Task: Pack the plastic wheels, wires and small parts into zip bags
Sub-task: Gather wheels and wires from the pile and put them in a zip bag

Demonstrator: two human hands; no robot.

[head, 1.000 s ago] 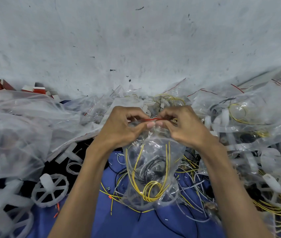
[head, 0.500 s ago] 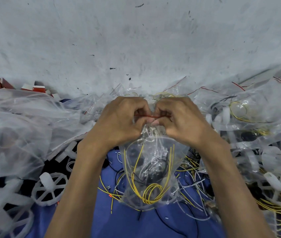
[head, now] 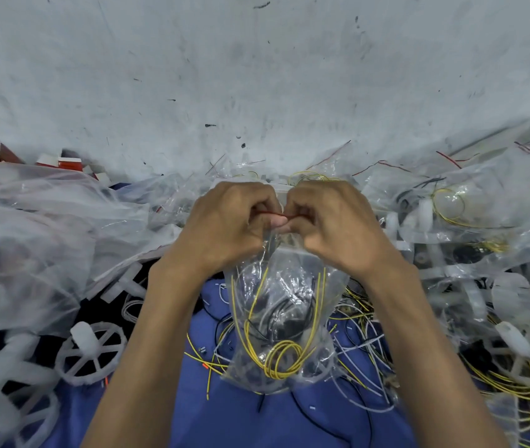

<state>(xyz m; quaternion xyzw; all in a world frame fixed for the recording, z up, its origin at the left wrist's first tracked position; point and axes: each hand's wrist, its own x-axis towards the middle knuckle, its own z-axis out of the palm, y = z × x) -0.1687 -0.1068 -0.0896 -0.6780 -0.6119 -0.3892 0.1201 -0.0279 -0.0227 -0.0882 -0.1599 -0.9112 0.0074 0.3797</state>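
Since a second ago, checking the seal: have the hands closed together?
Yes. The left hand and right hand closed together along the zip bag top.

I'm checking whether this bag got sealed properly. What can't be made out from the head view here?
- Zip bag mouth: covered by the left hand and right hand; sealed or not, unclear.
- Red zip strip: only a short bit shows between the fingers.
- Small parts in the bag: blurred behind crinkled plastic and yellow wires.

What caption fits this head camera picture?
Both hands pinch shut a zip bag of yellow wires.
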